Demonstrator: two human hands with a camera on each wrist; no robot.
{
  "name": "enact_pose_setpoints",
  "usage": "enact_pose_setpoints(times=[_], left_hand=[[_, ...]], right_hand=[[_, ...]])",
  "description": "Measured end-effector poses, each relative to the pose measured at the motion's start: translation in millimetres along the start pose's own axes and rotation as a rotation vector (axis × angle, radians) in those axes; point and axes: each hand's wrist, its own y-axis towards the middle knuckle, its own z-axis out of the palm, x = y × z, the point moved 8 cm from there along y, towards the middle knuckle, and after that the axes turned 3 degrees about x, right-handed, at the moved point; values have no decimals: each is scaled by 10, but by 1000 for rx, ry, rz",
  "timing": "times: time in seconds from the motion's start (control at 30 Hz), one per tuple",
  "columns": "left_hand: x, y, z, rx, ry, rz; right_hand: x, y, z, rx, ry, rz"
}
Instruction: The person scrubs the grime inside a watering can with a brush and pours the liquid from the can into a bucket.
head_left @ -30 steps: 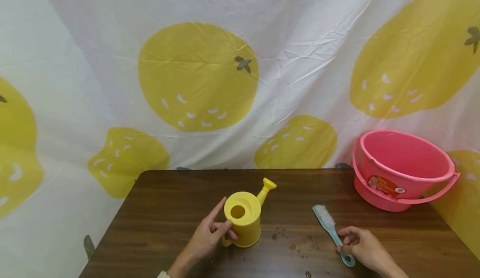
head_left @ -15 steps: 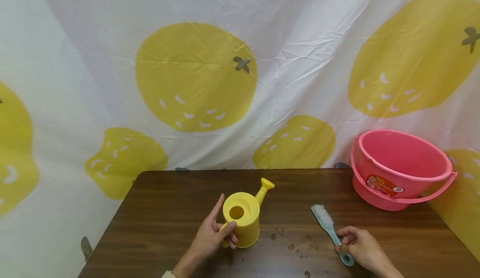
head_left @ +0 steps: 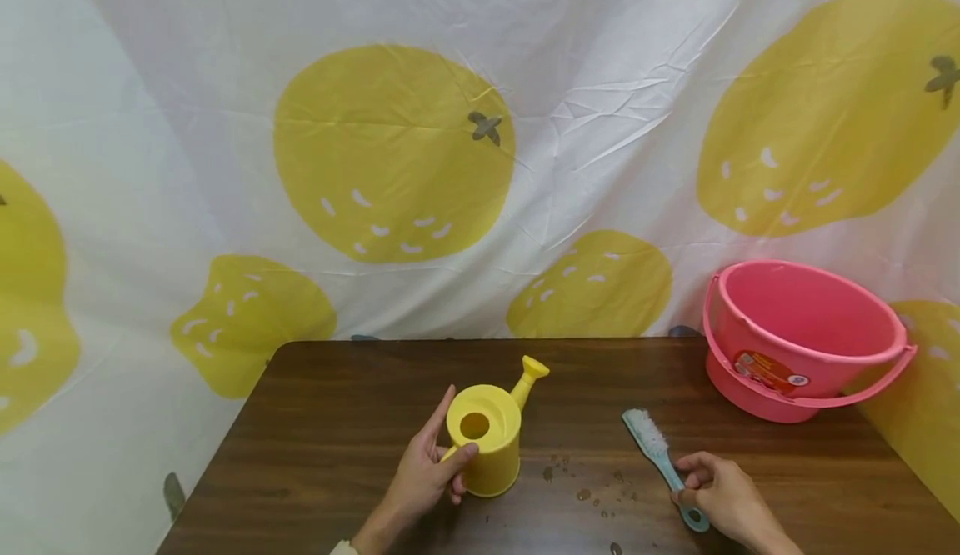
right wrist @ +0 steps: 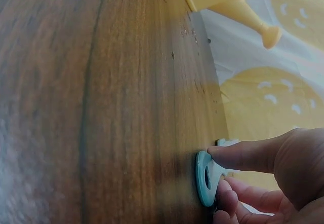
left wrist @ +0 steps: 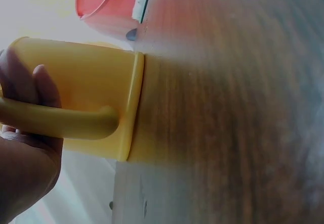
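Observation:
A yellow watering can (head_left: 495, 465) stands upright on the brown table, its spout pointing to the back right. My left hand (head_left: 417, 473) grips its handle (left wrist: 66, 120), with the thumb on top near the rim and the index finger stretched along the can's side. In the left wrist view, fingers pass behind the handle against the can's body. To the right lies a pale teal brush (head_left: 658, 453), white bristles facing up. My right hand (head_left: 729, 497) pinches its handle between thumb and fingers, near the end with the hole, which shows close up as a teal ring (right wrist: 201, 178).
A pink bucket (head_left: 772, 372) with its carrying handle hanging down in front stands at the table's back right. Several water drops (head_left: 584, 495) dot the wooden table (head_left: 337, 422) between the hands. A white curtain (head_left: 592, 155) with yellow fruit prints hangs behind.
My left hand has shifted slightly, its thumb sliding from the can's rim onto the top of the handle. The right hand and the brush stay where they were.

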Motion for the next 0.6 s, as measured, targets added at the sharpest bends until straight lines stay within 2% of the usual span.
enact_pose_setpoints(times=[0.17, 0.23, 0.47, 0.6], left_hand=[[-22, 3, 44, 64, -78, 46], [-21, 4, 48, 71, -85, 42], [39, -6, -15, 0, -4, -57], [38, -11, -26, -19, 9, -73]], right_hand=[[6, -5, 3, 7, -6, 15], [10, -6, 0, 8, -7, 17], [20, -16, 3, 0, -9, 32], [22, -10, 18, 6, -13, 40]])
